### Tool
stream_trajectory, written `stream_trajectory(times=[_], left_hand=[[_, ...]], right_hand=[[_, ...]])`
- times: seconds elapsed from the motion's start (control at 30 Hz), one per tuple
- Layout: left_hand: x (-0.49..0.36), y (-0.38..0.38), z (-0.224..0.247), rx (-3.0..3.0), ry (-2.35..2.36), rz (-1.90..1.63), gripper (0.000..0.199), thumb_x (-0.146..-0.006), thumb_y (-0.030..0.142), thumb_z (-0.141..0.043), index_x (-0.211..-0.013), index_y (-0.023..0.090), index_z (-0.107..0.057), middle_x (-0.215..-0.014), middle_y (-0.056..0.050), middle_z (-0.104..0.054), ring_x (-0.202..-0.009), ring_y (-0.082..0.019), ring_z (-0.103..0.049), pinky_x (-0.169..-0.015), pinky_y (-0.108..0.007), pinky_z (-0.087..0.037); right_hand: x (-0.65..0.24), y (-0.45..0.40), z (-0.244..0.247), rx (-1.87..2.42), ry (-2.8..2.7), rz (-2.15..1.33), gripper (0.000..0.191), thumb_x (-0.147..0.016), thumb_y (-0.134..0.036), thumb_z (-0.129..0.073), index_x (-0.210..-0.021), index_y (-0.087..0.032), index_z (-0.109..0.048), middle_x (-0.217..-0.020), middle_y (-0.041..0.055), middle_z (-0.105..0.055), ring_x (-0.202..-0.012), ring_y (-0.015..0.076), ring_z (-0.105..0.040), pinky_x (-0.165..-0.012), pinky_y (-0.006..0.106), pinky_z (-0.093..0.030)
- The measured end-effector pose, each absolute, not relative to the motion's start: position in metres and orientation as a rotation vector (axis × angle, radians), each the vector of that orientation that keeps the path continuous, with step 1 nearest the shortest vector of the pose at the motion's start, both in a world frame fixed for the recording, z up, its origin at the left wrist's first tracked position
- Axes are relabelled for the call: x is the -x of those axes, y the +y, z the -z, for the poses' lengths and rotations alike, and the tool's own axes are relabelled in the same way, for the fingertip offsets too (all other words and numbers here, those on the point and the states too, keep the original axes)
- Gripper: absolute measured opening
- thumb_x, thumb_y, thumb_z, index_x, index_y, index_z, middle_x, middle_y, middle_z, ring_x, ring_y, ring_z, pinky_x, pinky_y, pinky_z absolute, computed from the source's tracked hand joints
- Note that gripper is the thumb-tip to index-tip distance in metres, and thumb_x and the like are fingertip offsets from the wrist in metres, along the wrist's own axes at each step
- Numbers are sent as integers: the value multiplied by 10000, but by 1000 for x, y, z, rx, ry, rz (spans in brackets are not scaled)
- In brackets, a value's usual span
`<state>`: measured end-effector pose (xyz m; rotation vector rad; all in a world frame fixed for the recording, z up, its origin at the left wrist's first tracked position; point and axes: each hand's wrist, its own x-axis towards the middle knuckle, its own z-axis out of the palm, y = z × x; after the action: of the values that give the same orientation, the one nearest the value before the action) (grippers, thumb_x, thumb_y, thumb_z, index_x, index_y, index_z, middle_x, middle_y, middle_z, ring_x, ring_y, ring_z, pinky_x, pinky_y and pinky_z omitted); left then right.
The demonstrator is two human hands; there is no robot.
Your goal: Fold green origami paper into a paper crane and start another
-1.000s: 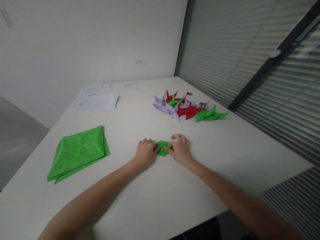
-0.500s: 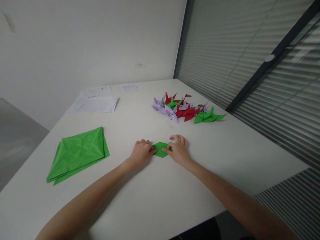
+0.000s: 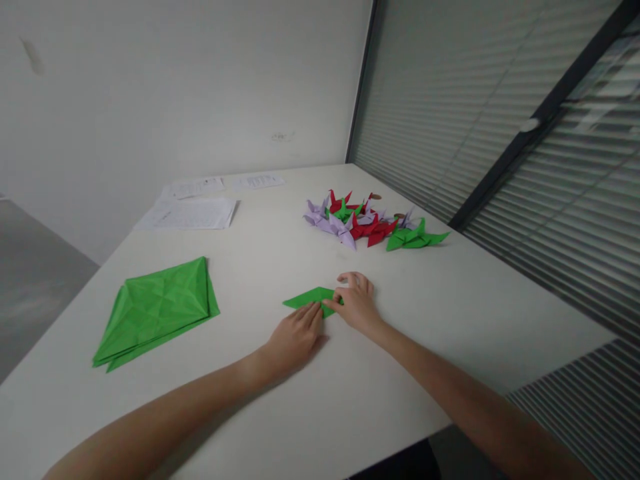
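Note:
A small folded green paper (image 3: 310, 296) lies flat on the white table, its pointed left end showing. My left hand (image 3: 299, 337) rests over its lower edge, fingertips pressing down near the middle, fingers lying together and nearly flat. At the right end, my right hand (image 3: 357, 303) pinches the paper between thumb and forefinger, with its other fingers curled above. The hands are close together, and the fingertips hide the paper's right end and part of its lower edge.
Crinkled green sheets (image 3: 160, 308) are stacked at the left. Several folded red, purple and green paper figures (image 3: 370, 227) are heaped at the back right. Printed papers (image 3: 195, 215) lie at the back left of the table (image 3: 270, 413). Window blinds (image 3: 440, 107) border the right side.
My left hand has moved from the paper's left end to its lower middle, uncovering the left point. My right hand keeps its pinch in nearly the same place. The view has shifted slightly.

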<state>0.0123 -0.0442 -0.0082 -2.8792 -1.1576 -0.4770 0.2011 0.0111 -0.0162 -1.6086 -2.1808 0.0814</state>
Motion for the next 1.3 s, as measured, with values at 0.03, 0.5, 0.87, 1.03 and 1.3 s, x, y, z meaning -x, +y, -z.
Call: stream_trajectory(times=[0.03,0.5,0.87,1.03,1.3], left_hand=[[-11,-45,12,2884,-1160,499,475,-951,374,-453,-1298,51,-458,-1331,-228,-542,-1248,-306,-525,-1011,-439,-481],[-12,-47,6,2909,-1270,421,678,-882,583,-461,-1325,69,-478,-1301,-208,-563,-1220,-327,-534,-1031,-446,-462],[-9,-47,8,2925,-1270,425,621,-885,490,-470,-1314,41,-490,-1330,-213,-542,-1247,-329,-511,-1035,-438,-454],[-8,-47,11,2902,-1277,442,610,-881,486,-480,-1338,82,-479,-1341,-185,-544,-1238,-322,-514,-1027,-450,-448],[-9,-45,12,2909,-1305,417,616,-853,496,-519,-1325,100,-500,-1370,-178,-513,-1250,-332,-488,-1052,-455,-412]], right_hand=[[-201,11,16,1613,-2175,-82,391,-847,-515,-604,-604,-222,-695,-1177,85,-561,-1169,310,-382,-948,497,-288],[-203,10,15,1577,-2159,-94,347,-829,-491,-637,-609,-230,-698,-1190,99,-536,-1189,324,-369,-956,518,-295],[-227,16,11,1668,-2207,-92,269,-738,-461,-751,-610,-231,-692,-1234,77,-509,-1199,314,-357,-939,491,-306],[-235,20,6,1648,-2273,-54,243,-693,-448,-792,-660,-234,-681,-1188,64,-527,-1176,304,-372,-942,488,-297],[-227,9,-11,1128,-2608,-94,157,-823,-236,-674,-976,-254,-702,-1060,48,-616,-1062,234,-459,-915,387,-344]])
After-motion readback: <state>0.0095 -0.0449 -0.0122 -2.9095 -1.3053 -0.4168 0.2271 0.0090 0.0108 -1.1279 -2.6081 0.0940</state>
